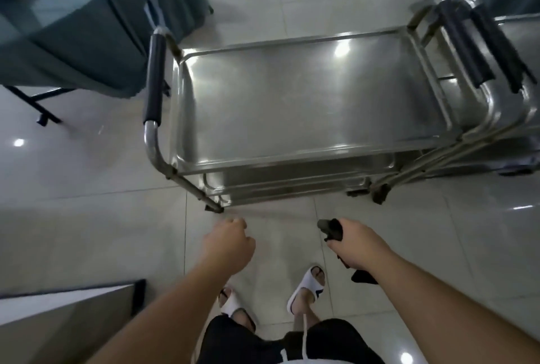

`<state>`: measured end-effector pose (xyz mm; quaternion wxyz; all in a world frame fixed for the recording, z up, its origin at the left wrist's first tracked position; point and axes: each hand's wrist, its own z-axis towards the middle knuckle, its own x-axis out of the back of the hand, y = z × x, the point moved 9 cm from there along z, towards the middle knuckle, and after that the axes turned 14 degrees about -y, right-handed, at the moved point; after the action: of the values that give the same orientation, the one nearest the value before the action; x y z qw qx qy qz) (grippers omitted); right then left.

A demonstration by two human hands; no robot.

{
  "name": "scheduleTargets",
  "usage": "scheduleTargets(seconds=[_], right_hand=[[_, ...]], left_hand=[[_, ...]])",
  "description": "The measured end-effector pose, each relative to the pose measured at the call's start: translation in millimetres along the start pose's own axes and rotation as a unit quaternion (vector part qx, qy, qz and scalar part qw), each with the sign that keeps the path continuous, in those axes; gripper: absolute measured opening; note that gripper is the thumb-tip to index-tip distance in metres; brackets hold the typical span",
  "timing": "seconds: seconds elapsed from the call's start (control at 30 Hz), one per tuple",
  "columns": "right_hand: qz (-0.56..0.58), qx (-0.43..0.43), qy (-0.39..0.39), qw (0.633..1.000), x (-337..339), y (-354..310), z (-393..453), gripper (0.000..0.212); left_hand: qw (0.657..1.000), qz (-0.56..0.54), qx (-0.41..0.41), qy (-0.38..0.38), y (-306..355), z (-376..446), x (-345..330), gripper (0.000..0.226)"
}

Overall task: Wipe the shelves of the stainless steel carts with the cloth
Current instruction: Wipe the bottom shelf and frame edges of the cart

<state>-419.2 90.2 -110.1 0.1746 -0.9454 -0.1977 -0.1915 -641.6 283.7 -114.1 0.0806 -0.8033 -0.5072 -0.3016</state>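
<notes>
Head view, the only one: person stands on the tiled floor [87,217] facing the near cart [306,100], hands low and short of its front edge. Neither hand touches the cart.

Right hand [356,244] grips the dark cloth [331,230]; fingers curled round it, one bunched end poking out toward the cart, a tail hanging below the wrist. Left hand [228,242] holds nothing; fingers loosely curled, knuckles up.

Top shelf [292,118] is a bare steel tray with a raised rim, glare spots on it. Lower shelf [292,179] shows only as a strip under the front rail. Padded handle [153,80] on the left end. A second cart [502,77] is nested against the right end, handles overlapping. Covered table [73,27] far left, well apart.

My read: wiping hasn't started on this cart, the step is the approach.

How I'd do it:
- Open the cloth flat first; a bunched wad covers little and skips.
- Left hand on the padded handle to steady the cart; it looks wheeled and may roll under push.
- Start at the far rim, overlapping passes toward the body, then run along the inside of the rim and corners where grime sits.
- Lower shelf needs a crouch; access from the front is tight.
- Can't judge from here whether the shelf is dirty or wet.
</notes>
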Motion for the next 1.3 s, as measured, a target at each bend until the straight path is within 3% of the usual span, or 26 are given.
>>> scheduleTargets(seconds=[0.2,0.43,0.73,0.9,1.3], right_hand=[[-0.06,0.024,-0.04,0.997,-71,-79,37,0.04],[-0.096,0.091,-0.068,0.989,-119,-137,95,0.034],[-0.162,0.101,-0.087,0.978,-128,-119,217,0.039],[-0.163,0.072,-0.075,0.981,-146,-97,298,0.041],[-0.158,0.123,0.003,0.98,-207,-104,477,0.041]], left_hand=[[0.998,-0.055,0.029,-0.027,-84,21,-41,0.049],[0.995,-0.07,0.06,-0.047,-127,51,-76,0.051],[0.976,-0.17,0.128,-0.042,-153,145,-136,0.053],[0.987,-0.114,0.111,-0.035,-158,234,-172,0.047],[0.992,-0.066,0.098,0.054,-235,410,-212,0.047]])
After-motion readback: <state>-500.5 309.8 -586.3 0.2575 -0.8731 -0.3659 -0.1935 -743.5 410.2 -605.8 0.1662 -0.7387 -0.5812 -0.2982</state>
